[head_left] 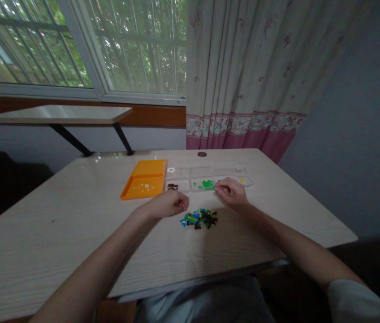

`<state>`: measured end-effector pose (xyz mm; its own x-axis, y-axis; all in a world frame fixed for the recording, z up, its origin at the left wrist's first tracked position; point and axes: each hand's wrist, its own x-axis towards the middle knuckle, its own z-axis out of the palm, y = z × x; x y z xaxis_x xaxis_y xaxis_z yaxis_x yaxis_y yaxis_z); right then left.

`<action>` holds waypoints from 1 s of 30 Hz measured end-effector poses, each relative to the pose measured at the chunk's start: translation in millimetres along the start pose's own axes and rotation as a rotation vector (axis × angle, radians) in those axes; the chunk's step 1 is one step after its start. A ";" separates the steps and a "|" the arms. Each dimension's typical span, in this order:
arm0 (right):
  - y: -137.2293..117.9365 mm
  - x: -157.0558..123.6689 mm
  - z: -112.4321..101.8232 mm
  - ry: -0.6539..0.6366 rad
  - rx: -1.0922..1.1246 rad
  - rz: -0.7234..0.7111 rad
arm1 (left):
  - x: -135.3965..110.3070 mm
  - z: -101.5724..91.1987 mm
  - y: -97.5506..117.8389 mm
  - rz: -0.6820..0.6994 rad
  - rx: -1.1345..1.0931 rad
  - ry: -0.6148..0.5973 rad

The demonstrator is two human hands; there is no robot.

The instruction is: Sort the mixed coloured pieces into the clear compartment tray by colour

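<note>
A mixed pile of small plastic pieces (199, 218), in blue, green, yellow and dark brown, lies on the table. My left hand (173, 202) hovers at the pile's upper left, fingers curled closed; whatever they hold is hidden. Fingertips pinched, my right hand (233, 193) is at the right end of a clear box holding green pieces (206, 184); anything in the pinch is too small to name. Dark brown pieces (173, 186) sit in the clear box just beyond my left hand. Past my right hand, another clear box contains yellow pieces (242, 180), and a little blue shows beside my fingers.
An orange case (149, 168) lies open at the left, with several white pieces (145, 186) in its near half. The clear boxes' lids (201, 171) lie folded back behind them. A raised shelf (62, 114) stands at the table's far left, before the window; a curtain (237, 89) hangs behind.
</note>
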<state>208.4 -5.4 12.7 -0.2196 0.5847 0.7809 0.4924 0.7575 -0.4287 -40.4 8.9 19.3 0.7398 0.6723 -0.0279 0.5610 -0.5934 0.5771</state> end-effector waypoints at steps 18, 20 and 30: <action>7.4 0.9 -2.1 0.025 -0.024 -0.032 | 2.6 1.1 6.4 0.076 0.025 -0.060; 8.4 0.6 -2.0 0.019 -0.030 -0.023 | 2.7 1.4 6.0 0.077 0.030 -0.061; 26.1 4.1 4.4 -0.069 -0.156 0.129 | 2.4 2.4 4.7 0.070 -0.003 -0.049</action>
<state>216.6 18.0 2.8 -0.2009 0.6962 0.6892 0.6436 0.6242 -0.4429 -35.1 6.7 20.0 0.7946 0.6066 -0.0270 0.5061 -0.6371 0.5814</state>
